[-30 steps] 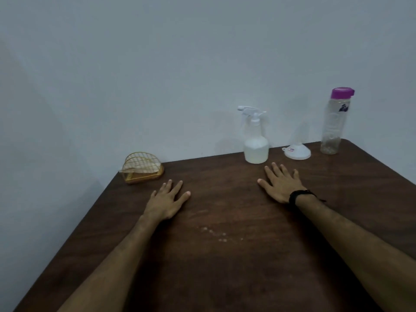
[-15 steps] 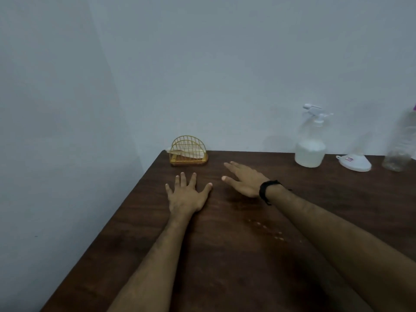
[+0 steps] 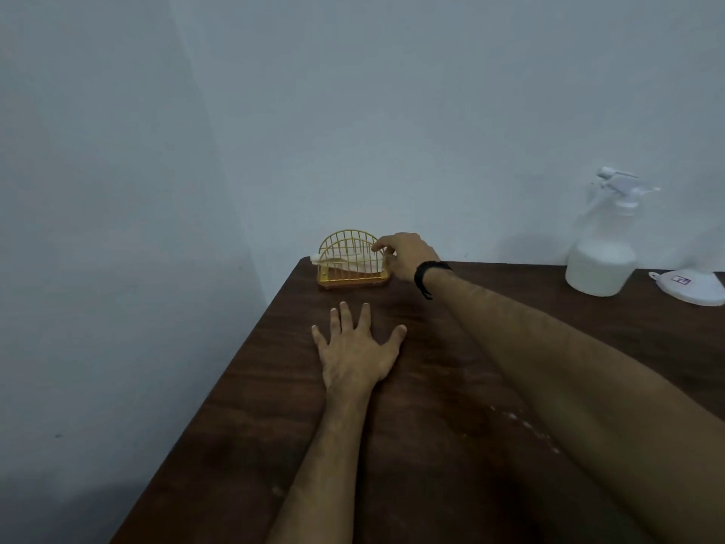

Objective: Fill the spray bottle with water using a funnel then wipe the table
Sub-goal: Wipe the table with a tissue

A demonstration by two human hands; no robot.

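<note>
Head view: dark wooden table [image 3: 451, 445] set against a pale wall.
Left hand [image 3: 355, 353]: flat on the table, palm down, fingers spread, holding nothing.
Right hand [image 3: 404, 255]: at the yellow wire napkin holder [image 3: 351, 261] in the far left corner, fingers curled at the napkin [image 3: 353, 264]; whether they pinch it cannot be told.
Wristband [image 3: 425, 274]: black, on the right wrist.
Spray bottle [image 3: 604, 249]: upright at the far right edge by the wall.
Funnel [image 3: 690, 286]: white, upside down, just right of the bottle.

I'm in a plain room, likely at home: a dark wooden table [image 3: 451, 386] pushed into a bare wall corner, with a wire napkin holder [image 3: 351, 261] on it.
</note>
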